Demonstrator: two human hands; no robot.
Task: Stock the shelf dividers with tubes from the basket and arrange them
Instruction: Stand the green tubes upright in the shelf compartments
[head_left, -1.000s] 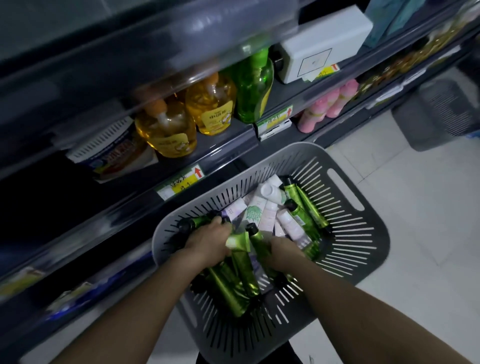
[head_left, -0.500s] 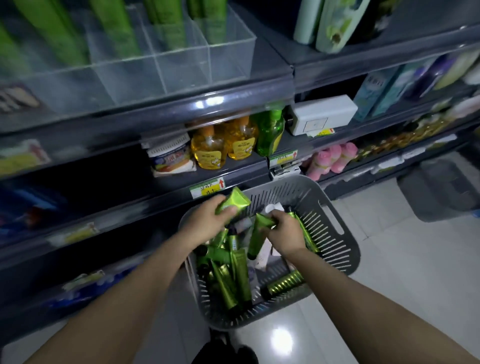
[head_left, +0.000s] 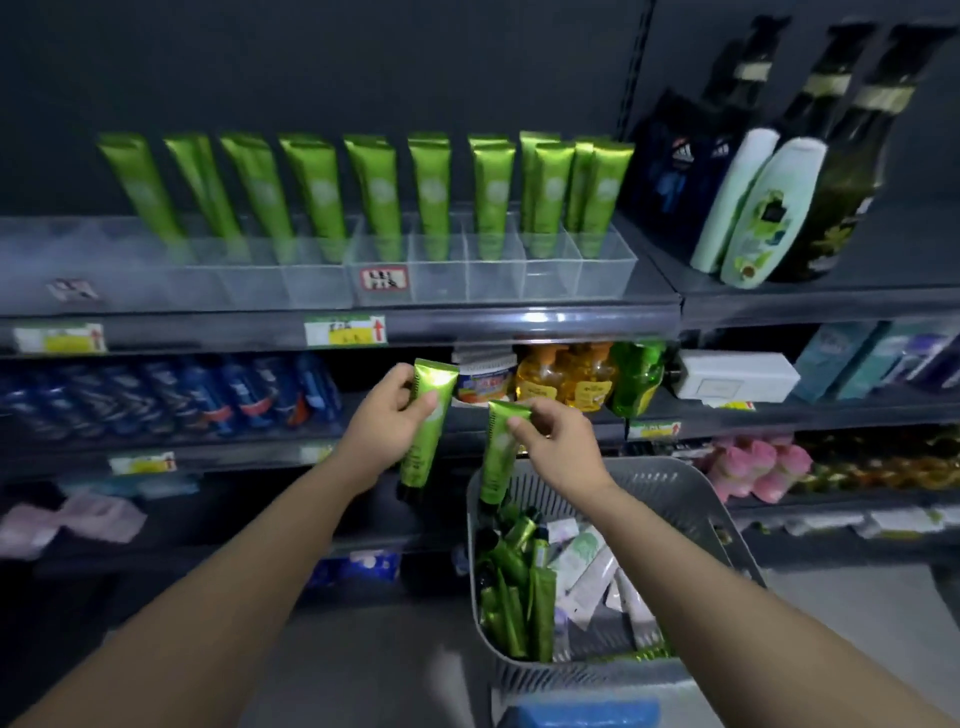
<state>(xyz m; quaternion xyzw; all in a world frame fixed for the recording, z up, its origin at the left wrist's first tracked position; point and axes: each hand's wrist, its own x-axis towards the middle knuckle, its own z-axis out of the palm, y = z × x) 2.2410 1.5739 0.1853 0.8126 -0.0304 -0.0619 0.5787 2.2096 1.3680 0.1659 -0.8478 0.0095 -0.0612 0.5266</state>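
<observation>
Dim store light, shelf-edge glare, motion blur, wide-angle edge distortion.

Shop aisle: dark shelving, price tags on shelf edges, rows of green tubes, soap bottles.

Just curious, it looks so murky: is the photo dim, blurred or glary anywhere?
Head view: dim overall; glare streaks the shelf edge, which the wide lens bows; the clear dividers smear into blur leftward; the tube in the left hand catches a bright sheen.
</observation>
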